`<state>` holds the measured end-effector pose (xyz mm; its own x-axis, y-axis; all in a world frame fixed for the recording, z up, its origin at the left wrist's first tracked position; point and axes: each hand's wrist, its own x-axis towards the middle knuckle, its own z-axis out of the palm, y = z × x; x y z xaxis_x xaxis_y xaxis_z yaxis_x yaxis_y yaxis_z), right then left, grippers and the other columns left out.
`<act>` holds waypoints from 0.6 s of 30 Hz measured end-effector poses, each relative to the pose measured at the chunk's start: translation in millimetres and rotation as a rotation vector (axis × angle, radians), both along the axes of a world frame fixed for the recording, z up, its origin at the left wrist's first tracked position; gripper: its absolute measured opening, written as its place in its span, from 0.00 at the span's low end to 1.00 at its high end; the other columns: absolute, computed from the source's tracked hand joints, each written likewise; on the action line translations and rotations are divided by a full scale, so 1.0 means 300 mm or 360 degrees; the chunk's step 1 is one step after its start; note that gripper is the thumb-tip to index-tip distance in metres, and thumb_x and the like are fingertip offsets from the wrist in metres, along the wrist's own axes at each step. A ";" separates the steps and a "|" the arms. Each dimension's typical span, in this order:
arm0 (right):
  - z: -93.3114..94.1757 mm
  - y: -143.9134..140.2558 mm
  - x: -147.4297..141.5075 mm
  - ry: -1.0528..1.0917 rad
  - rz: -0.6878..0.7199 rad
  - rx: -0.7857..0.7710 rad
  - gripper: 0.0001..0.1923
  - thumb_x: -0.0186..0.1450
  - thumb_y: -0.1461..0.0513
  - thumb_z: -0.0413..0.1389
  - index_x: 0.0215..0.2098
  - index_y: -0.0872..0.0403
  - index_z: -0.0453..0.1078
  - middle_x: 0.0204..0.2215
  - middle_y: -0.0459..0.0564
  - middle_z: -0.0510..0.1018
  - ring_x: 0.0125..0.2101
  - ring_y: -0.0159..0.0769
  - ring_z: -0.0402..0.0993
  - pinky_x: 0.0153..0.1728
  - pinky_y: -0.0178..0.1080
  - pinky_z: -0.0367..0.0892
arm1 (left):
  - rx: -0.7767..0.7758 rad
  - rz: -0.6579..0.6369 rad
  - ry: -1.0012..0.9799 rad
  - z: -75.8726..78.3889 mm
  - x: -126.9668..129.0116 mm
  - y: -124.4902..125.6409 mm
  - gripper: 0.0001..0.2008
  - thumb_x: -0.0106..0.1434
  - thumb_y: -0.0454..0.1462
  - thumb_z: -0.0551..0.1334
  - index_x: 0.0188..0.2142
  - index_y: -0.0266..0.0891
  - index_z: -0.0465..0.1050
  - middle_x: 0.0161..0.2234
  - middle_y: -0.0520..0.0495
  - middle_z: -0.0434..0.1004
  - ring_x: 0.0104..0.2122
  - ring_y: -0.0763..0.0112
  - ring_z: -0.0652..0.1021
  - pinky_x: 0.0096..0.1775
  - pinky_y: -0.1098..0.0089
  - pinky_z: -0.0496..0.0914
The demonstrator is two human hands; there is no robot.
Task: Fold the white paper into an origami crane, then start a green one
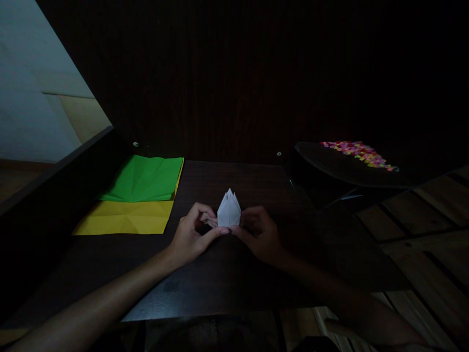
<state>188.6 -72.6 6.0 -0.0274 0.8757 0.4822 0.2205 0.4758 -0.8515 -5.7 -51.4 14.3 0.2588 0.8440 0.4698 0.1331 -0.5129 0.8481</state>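
A small folded white paper (229, 211), pointed at its top with several tips, stands in the middle of the view. My left hand (194, 230) grips its lower left corner, the thumb along the bottom edge and the fingers curled behind. On the other side my right hand (260, 232) pinches the lower right corner, its thumb almost meeting the left one. Parts of the fingers of both hands are hidden behind the paper or lost in shadow.
To the left, a creased green paper sheet (146, 178) overlaps a yellow sheet (128, 217) on the dark wooden table (220, 278). A dark upright panel (205, 88) rises behind. At right, small pink, red and yellow pieces (361, 154) lie on a dark curved surface (330, 164).
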 end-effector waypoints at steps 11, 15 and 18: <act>0.019 0.014 -0.024 0.0427 0.0092 -0.0324 0.08 0.61 0.59 0.62 0.37 0.50 0.69 0.30 0.45 0.78 0.30 0.34 0.78 0.30 0.37 0.77 | -0.0130 -0.0116 -0.0021 0.015 0.018 -0.004 0.21 0.64 0.34 0.63 0.56 0.38 0.65 0.27 0.53 0.75 0.27 0.74 0.77 0.33 0.74 0.72; 0.025 0.014 -0.025 0.0444 0.0056 -0.0306 0.11 0.60 0.59 0.63 0.40 0.50 0.68 0.30 0.44 0.78 0.26 0.32 0.76 0.26 0.36 0.76 | -0.0082 -0.0054 0.0061 0.005 0.018 -0.008 0.24 0.66 0.36 0.61 0.61 0.39 0.63 0.34 0.49 0.79 0.31 0.74 0.78 0.38 0.72 0.73; 0.025 0.014 -0.026 0.0441 0.0073 -0.0282 0.15 0.61 0.60 0.62 0.46 0.48 0.68 0.30 0.43 0.77 0.24 0.29 0.75 0.25 0.34 0.74 | 0.0015 0.0011 0.0134 -0.002 0.021 -0.008 0.27 0.66 0.36 0.61 0.64 0.39 0.59 0.42 0.44 0.79 0.37 0.71 0.78 0.43 0.69 0.73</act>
<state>181.0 -68.5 13.5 0.0420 0.9475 0.3169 -0.0495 0.3188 -0.9465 0.5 -53.7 13.8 0.2918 0.8417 0.4543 0.2074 -0.5194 0.8290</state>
